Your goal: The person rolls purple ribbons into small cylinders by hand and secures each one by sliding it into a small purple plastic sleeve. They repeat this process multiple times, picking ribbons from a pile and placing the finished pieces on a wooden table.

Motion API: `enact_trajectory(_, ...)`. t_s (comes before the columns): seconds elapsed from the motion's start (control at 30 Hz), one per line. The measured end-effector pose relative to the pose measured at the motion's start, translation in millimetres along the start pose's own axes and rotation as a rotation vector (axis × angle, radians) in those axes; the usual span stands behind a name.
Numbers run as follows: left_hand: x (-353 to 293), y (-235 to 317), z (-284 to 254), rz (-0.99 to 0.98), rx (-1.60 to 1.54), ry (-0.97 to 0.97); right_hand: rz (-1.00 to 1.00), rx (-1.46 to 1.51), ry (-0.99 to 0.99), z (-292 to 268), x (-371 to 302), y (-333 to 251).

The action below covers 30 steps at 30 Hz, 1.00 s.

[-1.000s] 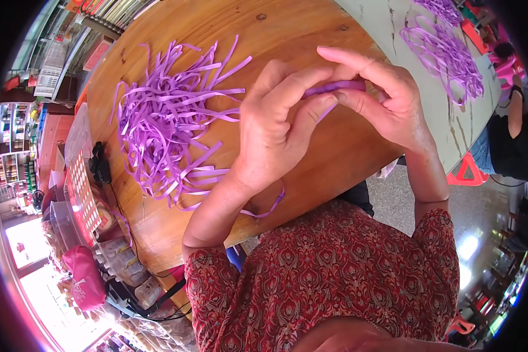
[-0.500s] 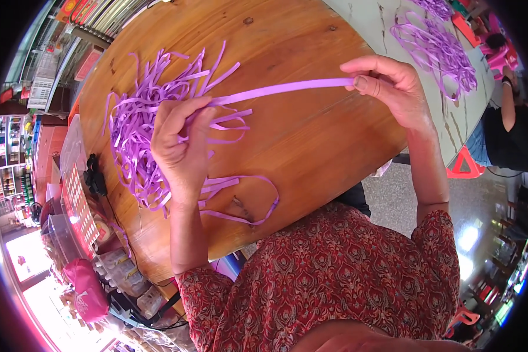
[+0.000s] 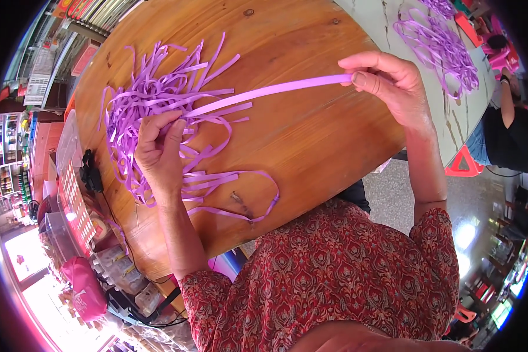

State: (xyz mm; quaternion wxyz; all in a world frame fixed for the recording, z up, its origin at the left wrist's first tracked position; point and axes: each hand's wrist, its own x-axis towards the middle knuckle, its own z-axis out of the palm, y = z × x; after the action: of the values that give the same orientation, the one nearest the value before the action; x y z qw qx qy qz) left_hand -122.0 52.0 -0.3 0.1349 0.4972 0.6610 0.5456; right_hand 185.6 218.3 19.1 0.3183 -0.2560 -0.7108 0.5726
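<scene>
A flat purple ribbon (image 3: 270,91) stretches between my two hands above the wooden table, bowed slightly upward. My right hand (image 3: 387,85) pinches its right end between thumb and fingers. At the other side, my left hand (image 3: 161,146) has thumb and forefinger closed on the same ribbon, close to a tangled pile of purple ribbons (image 3: 123,108). The pile lies on the left of the table, partly hidden behind my left hand. One loop of ribbon (image 3: 274,182) with a small knot or joint reaches out toward the table's near edge.
The round-edged wooden table (image 3: 311,146) fills the middle. On a pale marble-patterned table (image 3: 387,29) at the far right lies another purple ribbon heap (image 3: 443,53). A person in dark clothes (image 3: 513,135) sits beyond it. A pink bag (image 3: 85,287) and a black cable (image 3: 91,173) are at left.
My left hand has slid left and slightly down along the ribbon, so a longer stretch shows between my hands. My right hand has hardly moved and keeps its pinch.
</scene>
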Motion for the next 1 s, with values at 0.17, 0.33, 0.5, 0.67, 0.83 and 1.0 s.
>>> enact_trajectory(0.17, -2.4, -2.1, -2.6, -0.015, -0.067, 0.018, -0.244, -0.422, -0.013, 4.2, -0.1, -2.9)
enact_trajectory(0.33, -2.0, 0.0, -3.5, -0.046, -0.184, -0.033, -0.245, -0.421, 0.046, 3.4, -3.0, -1.3)
enact_trajectory(0.5, -3.8, -3.3, -5.4, 0.109, -0.049, -0.072, -0.309, -0.728, 0.079, 2.7, -2.9, -1.3)
enact_trajectory(0.67, -7.3, 3.9, 2.0, 0.022, -0.107, -0.077, -0.499, -0.951, 0.174, 0.8, -2.2, 0.5)
enact_trajectory(0.83, -8.9, 8.8, 4.8, 0.144, -0.015, -0.073, -0.554, -0.877, 0.294, -0.1, 2.1, -0.7)
enact_trajectory(1.0, -11.8, 25.2, 14.3, 0.379, 0.642, -0.313, -0.721, -0.781, 0.343, 2.4, 8.3, -0.3)
